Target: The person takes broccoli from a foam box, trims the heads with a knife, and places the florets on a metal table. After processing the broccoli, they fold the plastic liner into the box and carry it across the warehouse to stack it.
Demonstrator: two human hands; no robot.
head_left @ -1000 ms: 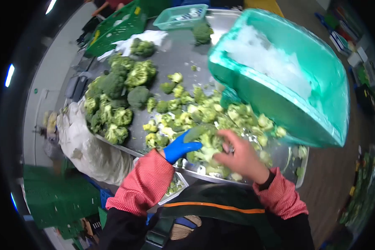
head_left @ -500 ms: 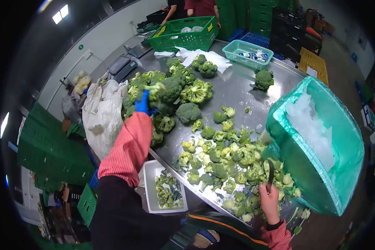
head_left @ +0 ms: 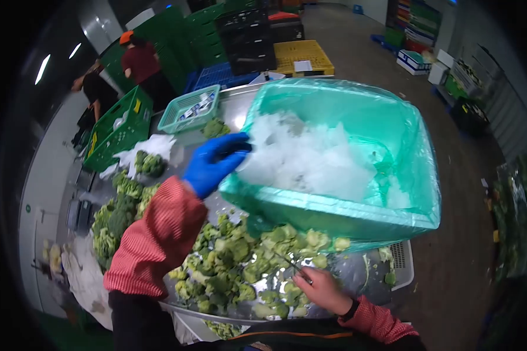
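Observation:
My left hand (head_left: 215,164), in a blue glove, is at the left rim of a box lined with green plastic (head_left: 334,206). Its fingers are curled over that edge. White crushed ice (head_left: 307,155) lies inside the liner. My bare right hand (head_left: 324,291) grips a knife (head_left: 291,262), its blade pointing up and left over the cut broccoli florets (head_left: 228,257). These florets are spread across the metal table in front of the box. Whole broccoli heads (head_left: 120,216) are heaped at the left, partly hidden by my left sleeve.
A light green basket (head_left: 189,111) with small packets and a dark green crate (head_left: 116,126) stand on the table's far side. Two people (head_left: 143,61) are beyond them. Behind the box are stacked black crates (head_left: 246,44) and a yellow pallet (head_left: 303,55).
My left hand has left the broccoli heap, where it held a broccoli piece, and moved right to the box rim. The view has turned right. The knife stays in my right hand.

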